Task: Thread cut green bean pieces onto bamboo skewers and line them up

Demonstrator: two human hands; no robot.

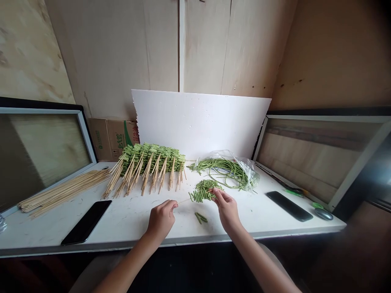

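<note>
My left hand [162, 219] is closed in a pinch around the blunt end of a thin bamboo skewer [183, 200]. The skewer points right and carries a row of cut green bean pieces [199, 197], set side by side across it. At the row's right end, my right hand [225, 205] is closed, thumb and fingers pinching a bean piece; the skewer's tip is hidden there. Just behind the row lies a small heap of loose cut pieces [210, 184]. A few more pieces [200, 218] rest on the white table [180, 235] between my hands.
Filled bean skewers [152, 156] are stacked at back left, sticks toward me. Bare skewers [67, 189] lie left, beside a black phone [87, 221]. Long uncut beans [226, 169] spill from a plastic bag [251, 176]. Another phone [289, 206] and a mouse [324, 214] are right.
</note>
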